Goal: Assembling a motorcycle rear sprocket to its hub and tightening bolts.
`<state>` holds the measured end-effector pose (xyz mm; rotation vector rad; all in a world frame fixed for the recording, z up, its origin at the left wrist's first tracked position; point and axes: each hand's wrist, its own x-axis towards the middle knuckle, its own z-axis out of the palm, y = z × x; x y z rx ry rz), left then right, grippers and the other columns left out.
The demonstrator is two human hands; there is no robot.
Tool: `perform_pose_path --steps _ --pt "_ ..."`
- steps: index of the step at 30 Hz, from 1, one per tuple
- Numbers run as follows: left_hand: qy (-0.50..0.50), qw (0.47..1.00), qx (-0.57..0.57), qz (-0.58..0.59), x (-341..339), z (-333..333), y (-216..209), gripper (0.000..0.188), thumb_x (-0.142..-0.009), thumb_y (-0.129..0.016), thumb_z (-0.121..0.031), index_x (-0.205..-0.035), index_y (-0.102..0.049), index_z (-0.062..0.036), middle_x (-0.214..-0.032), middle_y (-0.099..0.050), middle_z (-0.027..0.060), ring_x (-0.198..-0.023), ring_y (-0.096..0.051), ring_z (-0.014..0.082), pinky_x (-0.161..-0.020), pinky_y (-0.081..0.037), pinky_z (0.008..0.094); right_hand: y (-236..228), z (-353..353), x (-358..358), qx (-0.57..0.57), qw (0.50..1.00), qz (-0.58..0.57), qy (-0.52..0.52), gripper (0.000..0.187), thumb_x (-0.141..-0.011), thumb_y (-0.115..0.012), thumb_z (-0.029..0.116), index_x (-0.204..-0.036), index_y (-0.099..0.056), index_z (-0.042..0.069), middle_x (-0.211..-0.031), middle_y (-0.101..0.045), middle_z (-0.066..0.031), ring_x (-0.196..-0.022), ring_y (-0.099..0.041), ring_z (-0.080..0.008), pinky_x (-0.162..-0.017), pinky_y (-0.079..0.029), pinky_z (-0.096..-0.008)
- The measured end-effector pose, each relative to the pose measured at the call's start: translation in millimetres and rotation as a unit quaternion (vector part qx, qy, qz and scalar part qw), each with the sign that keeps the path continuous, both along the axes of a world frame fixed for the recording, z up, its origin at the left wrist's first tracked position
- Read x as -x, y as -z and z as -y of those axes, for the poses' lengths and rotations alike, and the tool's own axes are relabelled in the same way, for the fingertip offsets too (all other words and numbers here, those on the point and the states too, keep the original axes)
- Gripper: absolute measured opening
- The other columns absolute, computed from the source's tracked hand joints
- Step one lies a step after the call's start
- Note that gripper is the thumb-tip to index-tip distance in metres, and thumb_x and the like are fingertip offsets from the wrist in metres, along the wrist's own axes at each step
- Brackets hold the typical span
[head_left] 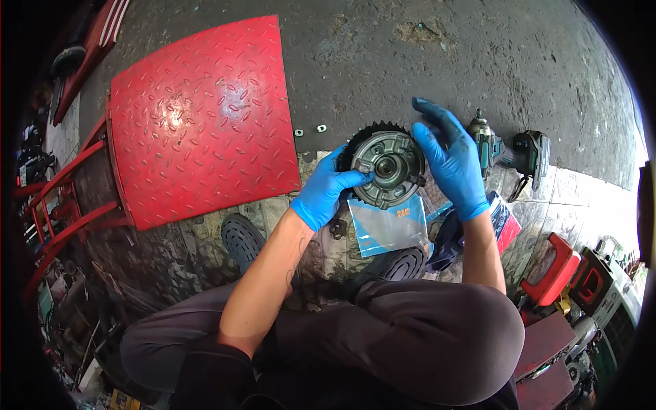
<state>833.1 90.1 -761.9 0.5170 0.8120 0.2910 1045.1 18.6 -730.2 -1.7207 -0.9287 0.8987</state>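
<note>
A grey cast-metal hub [404,156] with a black toothed sprocket [378,128] behind it is held above the floor in front of me. My left hand [322,193], in a blue glove, grips its left edge, with the thumb across the hub's face. On the other side, my right hand [452,167] is raised close to the hub's right rim, fingers apart and dark with grime at the tips. Whether it touches the rim I cannot tell. Below the hub lies a clear and blue plastic bag [389,231].
A red diamond-plate platform [205,123] stands at left. Two small metal pieces [321,128] lie beside it. Right of my right hand rests a teal cordless impact wrench [484,147]. A red case [551,270] and drawers [543,345] are at lower right. My clogs [242,239] flank the work.
</note>
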Motion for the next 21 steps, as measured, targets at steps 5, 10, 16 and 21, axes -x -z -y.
perform_pose_path --steps 5,10,16,21 --pt "0.056 0.998 0.007 0.029 10 -11 0 0.058 -0.081 -0.064 0.004 -0.138 -0.053 -0.0008 -0.124 -0.066 0.0121 -0.106 -0.065 0.0192 -0.093 -0.053 0.0311 18 16 -15 0.136 0.955 -0.247 -0.089 0.040 -0.087 -0.076 0.012 -0.122 -0.063 -0.003 -0.128 -0.064 -0.0170 -0.113 -0.062 -0.0220 -0.096 -0.051 -0.0312" --pt "0.115 0.993 -0.021 0.025 5 -16 3 0.054 -0.081 -0.068 -0.002 -0.134 -0.056 -0.0003 -0.122 -0.066 0.0114 -0.104 -0.064 0.0178 -0.094 -0.051 0.0299 35 33 -13 0.179 0.929 -0.305 -0.107 0.050 -0.087 -0.077 0.012 -0.129 -0.057 -0.005 -0.125 -0.064 -0.0159 -0.110 -0.061 -0.0190 -0.095 -0.051 -0.0304" --pt "0.105 0.989 -0.073 -0.070 -6 -16 7 0.050 -0.080 -0.072 -0.006 -0.129 -0.060 -0.0002 -0.119 -0.068 0.0109 -0.102 -0.063 0.0165 -0.094 -0.050 0.0288 44 44 3 0.123 0.937 -0.308 -0.104 0.053 -0.083 -0.079 0.009 -0.130 -0.056 -0.004 -0.123 -0.064 -0.0146 -0.107 -0.061 -0.0191 -0.097 -0.050 -0.0313" --pt "0.154 0.980 -0.110 -0.061 -13 -26 14 0.045 -0.080 -0.074 -0.008 -0.122 -0.063 -0.0008 -0.114 -0.069 0.0101 -0.100 -0.063 0.0155 -0.095 -0.049 0.0284 35 49 16 0.071 0.931 -0.347 -0.083 0.060 -0.080 -0.080 0.005 -0.133 -0.052 -0.002 -0.123 -0.063 -0.0143 -0.108 -0.061 -0.0197 -0.099 -0.049 -0.0317"
